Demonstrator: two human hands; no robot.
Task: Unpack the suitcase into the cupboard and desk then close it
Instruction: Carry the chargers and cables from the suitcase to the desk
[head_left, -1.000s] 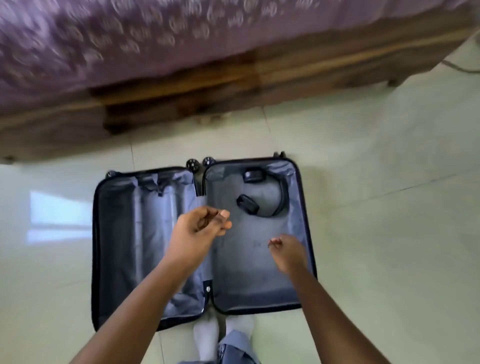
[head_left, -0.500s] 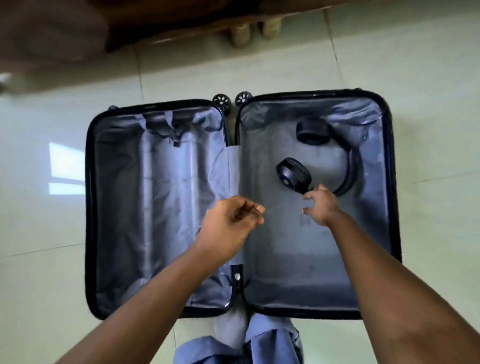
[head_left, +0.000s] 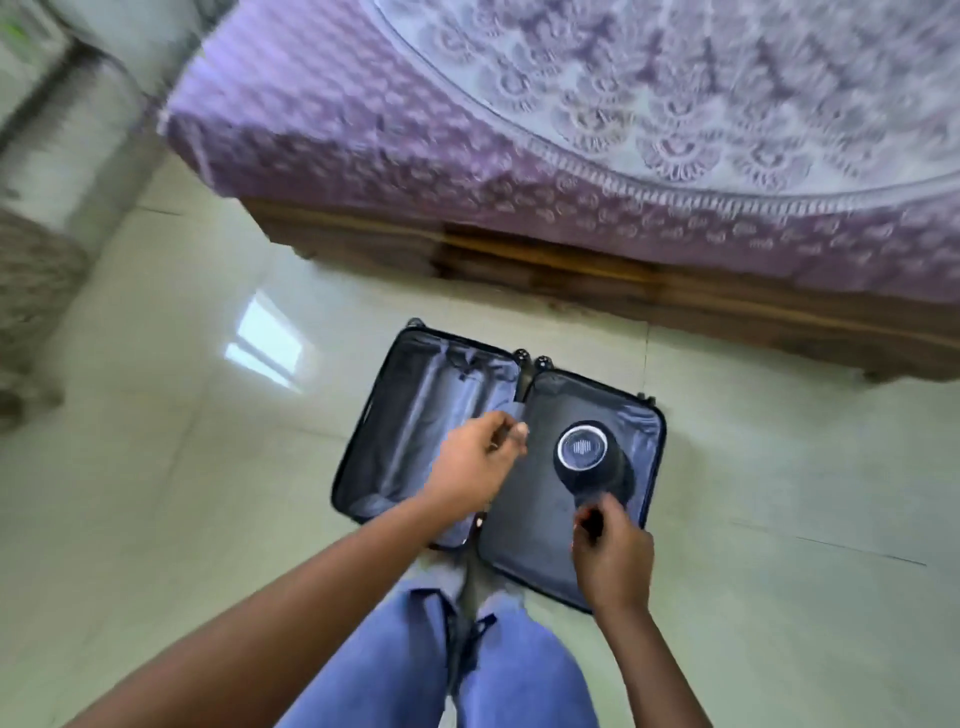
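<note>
The dark suitcase (head_left: 395, 415) lies open flat on the floor, both grey-lined halves showing. Black headphones (head_left: 584, 457) are lifted above the right half, one round earcup facing the camera. My right hand (head_left: 613, 556) grips the headphones by the band at the lower end. My left hand (head_left: 475, 467) hovers over the suitcase's middle hinge with fingers loosely curled, holding nothing I can see. The left half looks bare apart from its straps.
A wooden bed (head_left: 545, 260) with a purple patterned cover (head_left: 571, 130) stands just beyond the suitcase. Pale glossy floor tiles (head_left: 182, 493) surround it. My blue trouser legs (head_left: 467, 665) are at the bottom. Blurred furniture (head_left: 31, 286) sits at the far left.
My right hand took hold of the headphones and lifted them off the suitcase lining. The view pulled back and up, bringing the bed into sight.
</note>
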